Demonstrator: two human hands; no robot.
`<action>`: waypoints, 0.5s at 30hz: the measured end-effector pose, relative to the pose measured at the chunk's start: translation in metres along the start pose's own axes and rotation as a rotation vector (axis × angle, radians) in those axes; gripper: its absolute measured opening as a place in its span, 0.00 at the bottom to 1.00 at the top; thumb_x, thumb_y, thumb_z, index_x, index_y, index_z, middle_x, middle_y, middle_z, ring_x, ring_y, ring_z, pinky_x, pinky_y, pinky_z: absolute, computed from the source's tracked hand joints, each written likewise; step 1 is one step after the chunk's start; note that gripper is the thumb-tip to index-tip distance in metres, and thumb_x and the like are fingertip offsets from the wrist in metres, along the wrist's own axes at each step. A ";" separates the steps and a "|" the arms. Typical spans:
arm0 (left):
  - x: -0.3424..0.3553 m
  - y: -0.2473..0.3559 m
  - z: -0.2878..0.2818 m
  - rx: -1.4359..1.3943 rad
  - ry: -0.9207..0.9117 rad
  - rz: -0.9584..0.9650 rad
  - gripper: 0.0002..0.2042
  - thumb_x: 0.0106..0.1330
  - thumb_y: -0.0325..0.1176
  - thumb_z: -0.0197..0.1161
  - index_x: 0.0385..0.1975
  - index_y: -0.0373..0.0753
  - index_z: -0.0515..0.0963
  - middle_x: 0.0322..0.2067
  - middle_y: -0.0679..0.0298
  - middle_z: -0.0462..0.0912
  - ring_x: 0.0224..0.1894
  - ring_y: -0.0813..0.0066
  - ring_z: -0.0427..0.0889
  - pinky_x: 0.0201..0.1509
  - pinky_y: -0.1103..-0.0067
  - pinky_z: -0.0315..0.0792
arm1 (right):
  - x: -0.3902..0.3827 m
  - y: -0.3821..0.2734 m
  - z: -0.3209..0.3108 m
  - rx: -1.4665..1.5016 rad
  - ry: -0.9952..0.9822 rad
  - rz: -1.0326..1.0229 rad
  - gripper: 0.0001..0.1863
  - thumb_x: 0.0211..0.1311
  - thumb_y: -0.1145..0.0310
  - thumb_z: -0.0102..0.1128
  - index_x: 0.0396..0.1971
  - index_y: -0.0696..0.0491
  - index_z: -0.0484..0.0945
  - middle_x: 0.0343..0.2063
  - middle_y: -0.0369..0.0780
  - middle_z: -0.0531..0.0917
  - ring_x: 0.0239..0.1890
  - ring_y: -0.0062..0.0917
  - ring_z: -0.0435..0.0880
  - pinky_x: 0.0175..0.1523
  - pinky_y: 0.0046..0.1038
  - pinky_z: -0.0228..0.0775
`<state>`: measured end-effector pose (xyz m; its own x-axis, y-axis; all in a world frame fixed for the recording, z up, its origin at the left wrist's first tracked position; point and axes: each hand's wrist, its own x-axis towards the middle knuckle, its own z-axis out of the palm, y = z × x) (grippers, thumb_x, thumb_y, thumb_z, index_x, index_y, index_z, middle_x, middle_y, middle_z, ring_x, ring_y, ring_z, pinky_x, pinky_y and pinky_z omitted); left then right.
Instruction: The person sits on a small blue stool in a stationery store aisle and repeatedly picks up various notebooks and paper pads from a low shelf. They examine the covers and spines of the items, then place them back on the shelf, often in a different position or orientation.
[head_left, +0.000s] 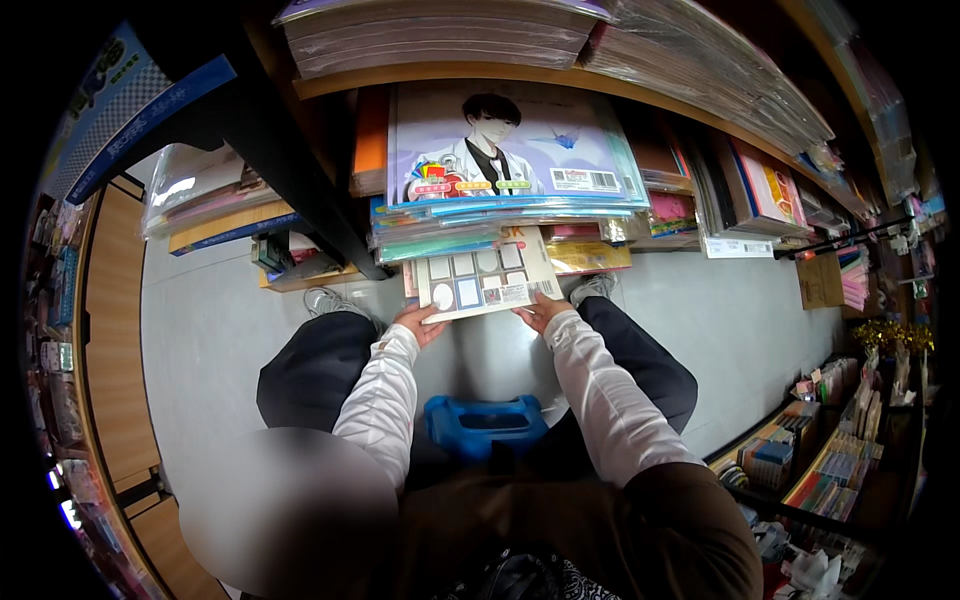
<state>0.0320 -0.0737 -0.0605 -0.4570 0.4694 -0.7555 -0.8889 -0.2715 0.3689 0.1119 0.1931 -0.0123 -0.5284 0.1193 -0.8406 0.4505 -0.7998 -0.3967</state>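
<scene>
Between my two hands is a cream flat pad or packet (pixel 500 277), its cover printed with rows of small frames in white, brown and blue. My left hand (pixel 420 324) grips its near left corner, and my right hand (pixel 543 312) grips the near right corner. The far part of the cream pad lies beneath the overhanging shelf stack, so its far edge is hidden. Directly above it sits a pile of large clear-wrapped packs (pixel 560 130), the top one showing a drawn figure in a white coat. A yellow pack (pixel 590 258) lies just right of the cream pad.
A wooden shelf board (pixel 500 78) carrying more wrapped stacks runs above the pile. At the left stands a dark upright post (pixel 310 150). A blue plastic stool (pixel 485 425) is between my legs. Book racks (pixel 790 450) line the right side, and wooden cabinets (pixel 115 330) the left.
</scene>
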 end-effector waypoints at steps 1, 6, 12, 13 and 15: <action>0.003 0.006 0.005 0.053 0.012 0.019 0.15 0.53 0.28 0.56 0.41 0.40 0.65 0.35 0.61 0.74 0.34 0.66 0.76 0.36 0.75 0.71 | 0.010 -0.005 0.000 0.024 0.009 0.020 0.17 0.58 0.68 0.42 0.44 0.62 0.58 0.37 0.54 0.73 0.34 0.43 0.76 0.28 0.27 0.75; 0.028 0.024 0.010 0.507 0.177 0.253 0.19 0.49 0.18 0.54 0.43 0.35 0.63 0.33 0.58 0.74 0.30 0.70 0.78 0.27 0.81 0.72 | 0.045 -0.011 0.008 0.113 0.094 0.073 0.14 0.57 0.71 0.40 0.40 0.64 0.59 0.34 0.55 0.74 0.32 0.40 0.77 0.29 0.27 0.75; 0.055 0.016 0.007 0.567 0.381 0.786 0.25 0.41 0.22 0.61 0.43 0.32 0.64 0.34 0.51 0.75 0.36 0.62 0.76 0.37 0.79 0.70 | 0.066 -0.015 0.006 -0.049 0.183 -0.100 0.16 0.53 0.76 0.39 0.43 0.61 0.56 0.30 0.48 0.76 0.30 0.36 0.78 0.32 0.29 0.73; 0.055 0.016 0.009 0.728 0.416 0.803 0.26 0.40 0.22 0.61 0.44 0.33 0.64 0.30 0.53 0.74 0.32 0.65 0.76 0.35 0.80 0.71 | 0.070 -0.016 0.003 -0.081 0.213 -0.143 0.17 0.52 0.77 0.38 0.44 0.60 0.56 0.29 0.48 0.76 0.30 0.35 0.78 0.32 0.29 0.73; 0.043 0.022 0.021 1.051 0.491 0.835 0.28 0.39 0.23 0.62 0.45 0.33 0.63 0.21 0.58 0.74 0.25 0.70 0.76 0.30 0.81 0.72 | 0.065 -0.018 0.010 -0.101 0.280 -0.169 0.20 0.52 0.77 0.40 0.48 0.56 0.55 0.31 0.46 0.76 0.32 0.32 0.78 0.33 0.28 0.70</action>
<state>-0.0080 -0.0417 -0.0732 -0.9846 0.0930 -0.1479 -0.0785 0.5210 0.8500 0.0626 0.2094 -0.0567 -0.3898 0.4130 -0.8231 0.4497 -0.6946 -0.5615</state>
